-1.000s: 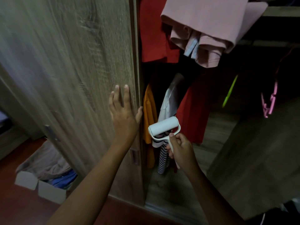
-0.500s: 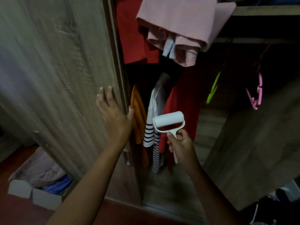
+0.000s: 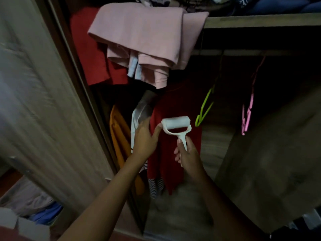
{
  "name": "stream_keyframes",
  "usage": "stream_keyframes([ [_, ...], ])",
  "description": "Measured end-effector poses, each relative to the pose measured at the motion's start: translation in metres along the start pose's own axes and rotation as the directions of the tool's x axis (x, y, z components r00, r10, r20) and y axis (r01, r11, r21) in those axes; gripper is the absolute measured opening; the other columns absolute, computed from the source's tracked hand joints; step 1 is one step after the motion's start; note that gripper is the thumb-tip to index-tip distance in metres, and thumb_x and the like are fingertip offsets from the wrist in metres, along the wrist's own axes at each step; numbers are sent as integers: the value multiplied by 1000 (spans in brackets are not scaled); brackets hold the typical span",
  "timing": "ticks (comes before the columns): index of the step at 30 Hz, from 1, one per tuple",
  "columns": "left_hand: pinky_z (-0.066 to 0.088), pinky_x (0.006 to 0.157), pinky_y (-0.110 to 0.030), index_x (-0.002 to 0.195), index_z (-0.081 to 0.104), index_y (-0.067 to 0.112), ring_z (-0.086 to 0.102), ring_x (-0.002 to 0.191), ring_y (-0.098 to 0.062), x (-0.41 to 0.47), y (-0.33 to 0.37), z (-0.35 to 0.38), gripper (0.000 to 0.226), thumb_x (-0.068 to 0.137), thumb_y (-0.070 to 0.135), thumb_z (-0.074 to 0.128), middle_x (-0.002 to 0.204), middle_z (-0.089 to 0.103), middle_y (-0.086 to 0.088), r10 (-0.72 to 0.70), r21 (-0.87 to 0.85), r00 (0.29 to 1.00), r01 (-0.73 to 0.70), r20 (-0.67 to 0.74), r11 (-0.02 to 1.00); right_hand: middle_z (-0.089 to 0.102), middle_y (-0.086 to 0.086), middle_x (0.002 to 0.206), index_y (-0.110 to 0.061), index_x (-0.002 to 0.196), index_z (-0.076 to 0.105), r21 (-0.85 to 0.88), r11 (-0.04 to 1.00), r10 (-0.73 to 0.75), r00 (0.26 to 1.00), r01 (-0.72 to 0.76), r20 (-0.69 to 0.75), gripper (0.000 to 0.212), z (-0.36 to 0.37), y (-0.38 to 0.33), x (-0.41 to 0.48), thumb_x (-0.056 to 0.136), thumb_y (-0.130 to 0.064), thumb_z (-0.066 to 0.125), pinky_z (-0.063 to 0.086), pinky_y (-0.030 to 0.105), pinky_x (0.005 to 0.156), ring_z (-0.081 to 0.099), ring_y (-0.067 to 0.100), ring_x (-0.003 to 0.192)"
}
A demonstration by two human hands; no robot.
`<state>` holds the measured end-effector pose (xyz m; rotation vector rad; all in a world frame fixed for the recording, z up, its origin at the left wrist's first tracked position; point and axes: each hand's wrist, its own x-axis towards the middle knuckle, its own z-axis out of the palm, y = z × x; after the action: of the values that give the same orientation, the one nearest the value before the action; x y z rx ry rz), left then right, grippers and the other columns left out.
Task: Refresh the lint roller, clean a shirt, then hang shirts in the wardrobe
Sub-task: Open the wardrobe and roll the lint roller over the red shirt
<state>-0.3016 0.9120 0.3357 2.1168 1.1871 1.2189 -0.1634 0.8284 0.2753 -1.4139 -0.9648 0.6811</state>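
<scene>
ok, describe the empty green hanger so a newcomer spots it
Look inside the open wardrobe, under the wooden shelf. Two bare hangers dangle in the dark right of the hanging red shirt. It's the lime-green hanger, nearest the shirt; the pink hanger hangs farther right.

The door [image 3: 52,119] stands at the left edge of the wardrobe [image 3: 269,162], and a box [image 3: 26,225] of clothes sits on the floor outside it, bottom left. Up top, a shelf [image 3: 260,22] runs off to the right, a folded garment [image 3: 147,35] draped over its left end and hanging down in front. Below that, the shirts [image 3: 173,105] hang in a tight row just inside the door. The left hand [image 3: 145,140] rests against them. Just right of it, the right hand [image 3: 188,155] holds the lint roller [image 3: 176,126] in front of the rightmost shirt. Right of the shirts, one hanger [image 3: 204,112] hangs under the shelf, and another hanger [image 3: 247,115] further right, apart.
</scene>
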Motion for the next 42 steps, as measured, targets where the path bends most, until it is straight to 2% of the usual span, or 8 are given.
stream_keyframes([
  [4, 43, 60, -26, 94, 67, 16, 57, 58, -4, 3, -2, 5, 23, 104, 31, 53, 69, 63, 6, -130, -78, 991, 129, -14, 989, 57, 7, 71, -33, 111, 59, 16, 999, -53, 995, 52, 83, 20, -6, -14, 41, 105, -39, 41, 40, 21, 43, 52, 16, 52],
  [12, 57, 92, -47, 109, 67, 14, 73, 95, -24, 7, 9, -7, 29, 107, 31, 45, 100, 75, -9, -306, -274, 943, 330, 127, 903, 52, 7, 72, -29, 118, 55, 53, 977, -213, 959, 206, 189, 24, -6, -10, 73, 104, -43, 40, 42, 26, 51, 49, 18, 57],
  [16, 53, 97, -52, 110, 68, 15, 72, 99, -25, 7, 15, -9, 30, 107, 31, 42, 102, 75, -9, -326, -295, 936, 352, 136, 888, 53, -12, 66, -31, 102, 56, -71, 991, -93, 960, 116, 263, 21, -6, 58, 51, 103, -46, 41, 42, 28, 58, 50, 4, 57],
  [22, 53, 101, -48, 118, 66, 10, 72, 105, -21, 5, 23, -10, 34, 109, 29, 39, 111, 75, -9, -384, -361, 904, 428, 190, 829, 61, -18, 118, -31, 130, 55, -232, 972, 70, 911, 29, 407, 28, -15, 118, 22, 104, -34, 45, 38, 0, 87, 56, -13, 107],
  [24, 53, 101, -50, 113, 67, 8, 73, 103, -24, 5, 23, -9, 35, 109, 29, 39, 108, 76, -12, -390, -353, 901, 433, 189, 830, 64, -19, 112, -33, 127, 57, -202, 979, 58, 927, 19, 370, 26, -13, 115, 26, 103, -37, 46, 45, 15, 92, 58, -9, 105],
  [28, 51, 98, -58, 104, 65, 2, 71, 99, -38, 4, 25, -7, 37, 108, 30, 41, 102, 74, -22, -377, -310, 908, 416, 182, 855, 57, -22, 71, -27, 103, 60, -56, 995, -61, 962, 79, 268, 15, -13, 62, 47, 103, -36, 48, 42, 22, 67, 53, -4, 65],
  [36, 52, 77, -52, 97, 55, -11, 61, 80, -37, 1, 35, -9, 45, 108, 30, 40, 91, 61, -41, -349, -331, 915, 400, 205, 855, 49, -9, 64, -20, 119, 54, 83, 980, -195, 965, 183, 178, 33, -21, -8, 75, 102, -45, 42, 40, 17, 50, 48, 0, 51],
  [42, 58, 80, -40, 94, 66, 5, 74, 83, -23, -4, 42, -17, 36, 109, 25, 40, 86, 76, -8, -355, -310, 912, 404, 204, 861, 52, -10, 64, -38, 114, 53, -106, 993, -9, 930, 52, 367, 22, -17, 84, 37, 102, -50, 38, 45, 28, 46, 50, 10, 51],
])
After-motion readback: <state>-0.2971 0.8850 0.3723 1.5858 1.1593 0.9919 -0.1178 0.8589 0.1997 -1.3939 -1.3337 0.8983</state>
